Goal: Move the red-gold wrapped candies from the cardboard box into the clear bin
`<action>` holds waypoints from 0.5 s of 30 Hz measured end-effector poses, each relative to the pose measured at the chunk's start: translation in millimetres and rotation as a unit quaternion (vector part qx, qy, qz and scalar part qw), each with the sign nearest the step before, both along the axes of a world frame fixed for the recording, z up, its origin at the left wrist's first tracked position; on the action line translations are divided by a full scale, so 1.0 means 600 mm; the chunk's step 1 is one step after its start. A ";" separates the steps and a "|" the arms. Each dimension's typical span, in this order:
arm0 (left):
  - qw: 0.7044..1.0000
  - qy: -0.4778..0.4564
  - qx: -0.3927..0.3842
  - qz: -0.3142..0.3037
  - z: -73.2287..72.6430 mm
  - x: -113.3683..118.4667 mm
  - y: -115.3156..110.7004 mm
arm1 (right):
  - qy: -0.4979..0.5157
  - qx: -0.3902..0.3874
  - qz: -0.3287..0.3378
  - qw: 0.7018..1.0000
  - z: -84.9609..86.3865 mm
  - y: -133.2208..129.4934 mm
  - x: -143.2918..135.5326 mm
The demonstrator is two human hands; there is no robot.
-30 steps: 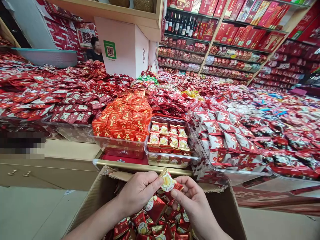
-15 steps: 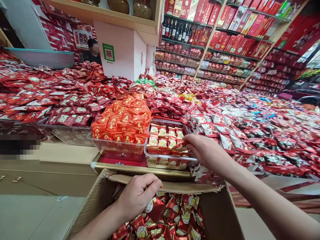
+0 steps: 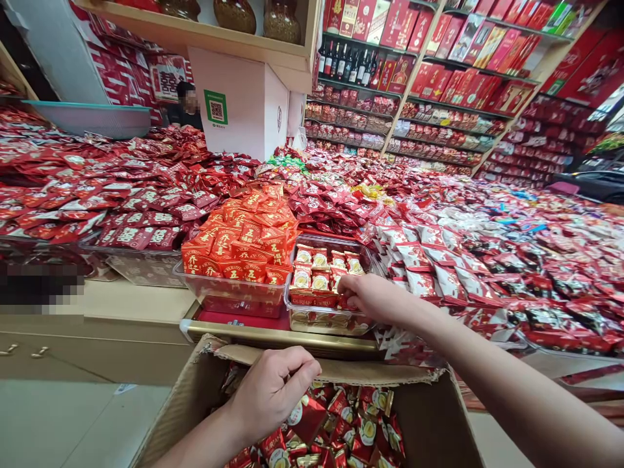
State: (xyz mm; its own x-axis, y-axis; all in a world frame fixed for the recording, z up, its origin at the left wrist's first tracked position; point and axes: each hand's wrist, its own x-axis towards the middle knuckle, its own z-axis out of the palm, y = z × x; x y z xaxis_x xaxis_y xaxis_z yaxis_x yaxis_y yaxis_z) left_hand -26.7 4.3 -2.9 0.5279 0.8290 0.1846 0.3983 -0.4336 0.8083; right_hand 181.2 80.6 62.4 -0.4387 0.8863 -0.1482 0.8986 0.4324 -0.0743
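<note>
My right hand (image 3: 373,298) reaches into a clear plastic bin (image 3: 329,320), its fingers pinched on a wrapped durian candy at the front right, mostly hidden by the fingers. Beside it, red and gold durian candies (image 3: 320,281) stand in neat rows. Lower down, my left hand (image 3: 277,390) hovers over an open cardboard box (image 3: 429,416), thumb against curled fingers; whatever it may hold is hidden. Loose durian candies (image 3: 365,432) in the same wrappers fill the box in a jumble.
Left of the bin, another clear bin is heaped with orange packets (image 3: 244,240). White and red packets (image 3: 429,260) pile up to the right. A gold counter edge (image 3: 292,341) runs behind the box. Farther back are shelves (image 3: 404,97) and a person (image 3: 188,107).
My right hand has moved left and slightly down, from the bin's right side to its front row of candies. My left hand has barely moved over the box.
</note>
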 end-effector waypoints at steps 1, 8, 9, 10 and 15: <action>1.000 -0.005 0.001 0.000 0.000 0.000 0.000 | 0.006 -0.004 -0.003 1.000 0.002 0.001 -0.002; 1.000 0.003 -0.002 -0.005 -0.002 -0.001 -0.002 | -0.022 -0.014 0.008 1.000 0.012 0.011 -0.005; 1.000 0.007 -0.003 -0.005 -0.002 -0.001 -0.002 | -0.018 -0.014 0.012 1.000 0.012 0.012 -0.006; 1.000 0.011 -0.005 -0.005 -0.002 -0.001 -0.002 | -0.012 -0.012 0.014 1.000 0.013 0.012 -0.008; 0.999 0.028 -0.018 -0.008 -0.001 0.000 0.000 | 0.004 -0.003 0.005 1.000 0.009 0.014 -0.016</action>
